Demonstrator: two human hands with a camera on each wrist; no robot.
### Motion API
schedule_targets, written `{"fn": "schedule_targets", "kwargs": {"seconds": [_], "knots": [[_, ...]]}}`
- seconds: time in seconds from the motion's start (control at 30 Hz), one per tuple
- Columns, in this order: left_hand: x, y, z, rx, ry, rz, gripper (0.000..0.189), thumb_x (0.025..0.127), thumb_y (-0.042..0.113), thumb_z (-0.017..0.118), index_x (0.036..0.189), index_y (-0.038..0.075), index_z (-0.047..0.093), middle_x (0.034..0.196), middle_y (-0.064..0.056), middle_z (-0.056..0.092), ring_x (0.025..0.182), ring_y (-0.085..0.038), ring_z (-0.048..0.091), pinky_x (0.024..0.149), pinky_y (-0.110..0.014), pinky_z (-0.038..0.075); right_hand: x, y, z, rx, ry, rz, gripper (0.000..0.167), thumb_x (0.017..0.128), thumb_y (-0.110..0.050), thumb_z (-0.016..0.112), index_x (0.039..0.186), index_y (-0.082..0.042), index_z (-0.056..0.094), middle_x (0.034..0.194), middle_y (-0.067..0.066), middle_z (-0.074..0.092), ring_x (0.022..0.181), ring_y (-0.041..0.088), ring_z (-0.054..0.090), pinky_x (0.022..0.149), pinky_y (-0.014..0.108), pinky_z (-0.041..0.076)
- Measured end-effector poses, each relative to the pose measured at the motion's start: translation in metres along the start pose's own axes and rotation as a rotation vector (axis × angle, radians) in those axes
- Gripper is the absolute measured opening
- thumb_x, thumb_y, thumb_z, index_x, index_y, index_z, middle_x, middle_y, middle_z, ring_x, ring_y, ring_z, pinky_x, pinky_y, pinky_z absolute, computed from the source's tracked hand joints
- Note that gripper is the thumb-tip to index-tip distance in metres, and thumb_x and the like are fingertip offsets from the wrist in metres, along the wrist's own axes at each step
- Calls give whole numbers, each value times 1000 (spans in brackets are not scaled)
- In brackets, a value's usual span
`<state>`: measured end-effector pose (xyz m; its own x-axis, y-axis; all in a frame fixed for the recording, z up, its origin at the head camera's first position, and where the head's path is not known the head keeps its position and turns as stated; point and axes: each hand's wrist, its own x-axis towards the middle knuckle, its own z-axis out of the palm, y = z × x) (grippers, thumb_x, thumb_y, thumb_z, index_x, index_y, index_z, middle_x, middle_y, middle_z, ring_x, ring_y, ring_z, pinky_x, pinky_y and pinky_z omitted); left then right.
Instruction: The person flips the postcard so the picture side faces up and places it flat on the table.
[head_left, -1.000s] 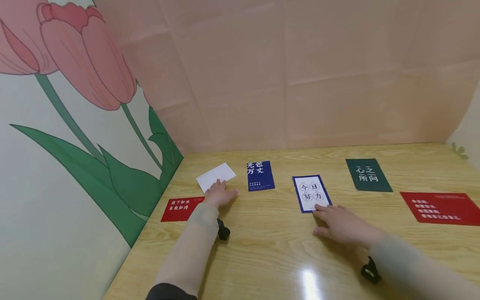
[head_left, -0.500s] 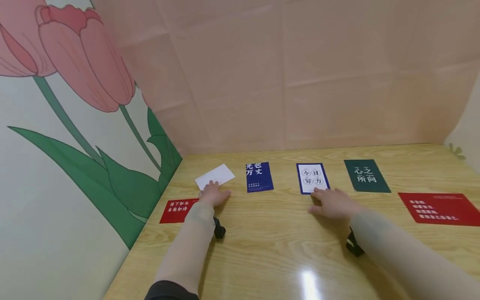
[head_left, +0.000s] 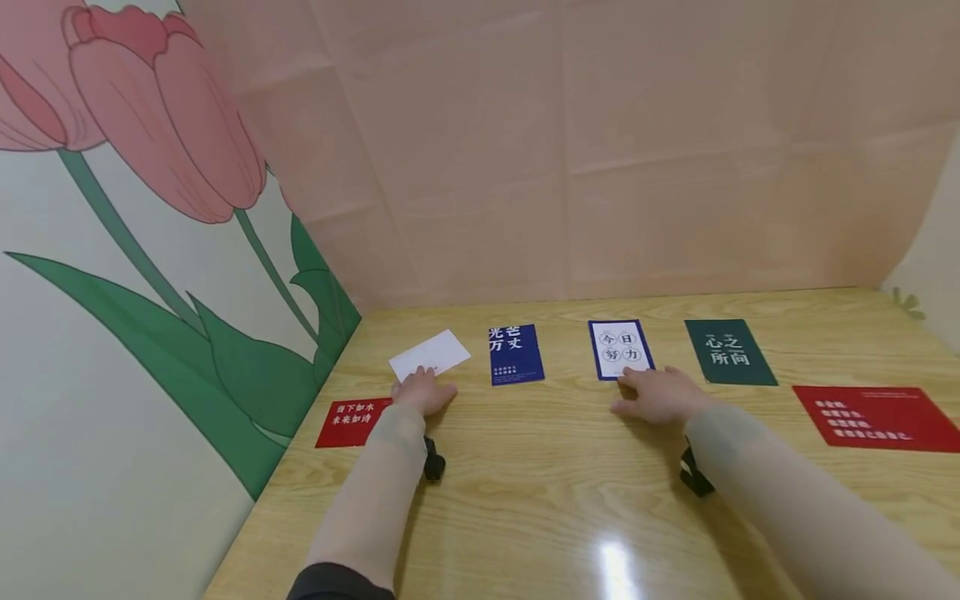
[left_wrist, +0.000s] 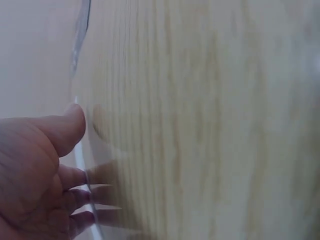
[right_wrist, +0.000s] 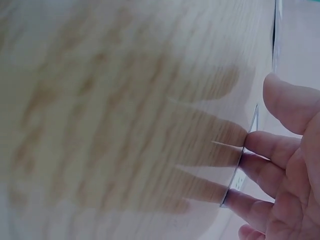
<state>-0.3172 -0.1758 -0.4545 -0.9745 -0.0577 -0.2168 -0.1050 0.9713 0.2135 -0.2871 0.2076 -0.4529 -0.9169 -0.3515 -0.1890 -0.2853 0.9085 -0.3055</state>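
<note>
In the head view my left hand (head_left: pixel 423 393) rests its fingertips on the near edge of a plain white card (head_left: pixel 431 352), which lies at a slant. My right hand (head_left: pixel 660 395) touches the near edge of a white card with a blue border (head_left: pixel 621 348). Seen from the left wrist, the thumb (left_wrist: pixel 70 127) stands apart from the fingers, whose tips meet the white edge. In the right wrist view several fingertips (right_wrist: pixel 257 142) touch the card's thin edge, and the thumb is held away. Neither hand curls round anything.
Between the hands lies a dark blue card (head_left: pixel 517 355). A red card (head_left: pixel 352 422) lies left of the left hand. On the right are a green card (head_left: pixel 731 352) and another red card (head_left: pixel 876 417). Pink cloth (head_left: pixel 600 150) hangs behind the wooden table (head_left: pixel 525 500).
The blue-bordered card has slid away from me, toward the back of the table, and straightened, with my right hand following it. My left hand and the white card hardly moved.
</note>
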Motion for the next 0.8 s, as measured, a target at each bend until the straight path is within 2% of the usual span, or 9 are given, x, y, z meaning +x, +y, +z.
{"fn": "schedule_targets", "kwargs": {"seconds": [0.2, 0.33, 0.53, 0.8], "knots": [[-10, 10, 7, 98, -1, 47, 78, 91, 57, 49, 145, 2, 39, 151, -17, 34, 136, -36, 34, 109, -54, 21, 2, 0, -1, 7, -22, 27, 71, 91, -54, 56, 141, -4, 47, 144, 22, 42, 130, 46, 38, 108, 63, 11], [-20, 17, 10, 107, -17, 52, 80, 90, 59, 51, 145, 2, 39, 150, -16, 35, 135, -36, 35, 110, -51, 22, 2, 0, -1, 9, -32, 37, 73, 91, -55, 56, 142, -3, 46, 144, 22, 43, 130, 46, 38, 108, 63, 11], [-36, 23, 11, 66, -52, 45, 81, 90, 58, 53, 146, 2, 38, 152, -18, 32, 136, -38, 32, 111, -51, 20, 2, -2, -3, 13, -40, 51, 73, 92, -55, 55, 142, -3, 45, 144, 23, 42, 130, 47, 37, 108, 63, 10], [-58, 25, 12, 83, -53, 106, 80, 89, 57, 54, 141, -2, 43, 148, -20, 37, 131, -39, 38, 108, -50, 22, 3, -1, -2, 12, -51, 66, 74, 91, -55, 55, 143, -3, 44, 144, 23, 42, 130, 48, 37, 108, 64, 10]]}}
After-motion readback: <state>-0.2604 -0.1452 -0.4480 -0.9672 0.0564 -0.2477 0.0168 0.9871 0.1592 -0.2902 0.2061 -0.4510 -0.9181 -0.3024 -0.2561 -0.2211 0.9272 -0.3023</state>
